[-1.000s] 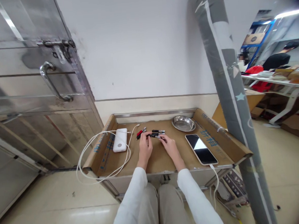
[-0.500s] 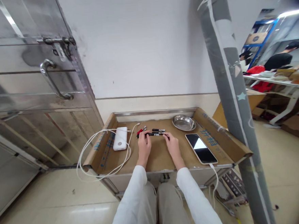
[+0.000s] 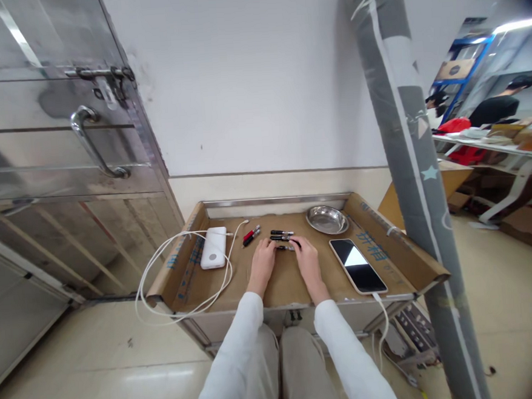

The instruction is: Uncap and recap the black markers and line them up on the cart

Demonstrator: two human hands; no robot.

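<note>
Our left hand [image 3: 262, 262] and right hand [image 3: 307, 260] rest palm down on the cardboard-lined metal table [image 3: 290, 283], close together, to the left of the shallow round steel dish [image 3: 326, 219] and nearer to us. Their fingertips meet a short black pen [image 3: 285, 247] lying flat between them; we cannot tell whether either hand pinches it. Two more black pens [image 3: 281, 232] lie just left of the dish, a red pen [image 3: 250, 233] farther left, and a white oblong power bank [image 3: 213, 247] farthest left. A black-screened smartphone [image 3: 357, 265] lies flat on the dish's near side.
</note>
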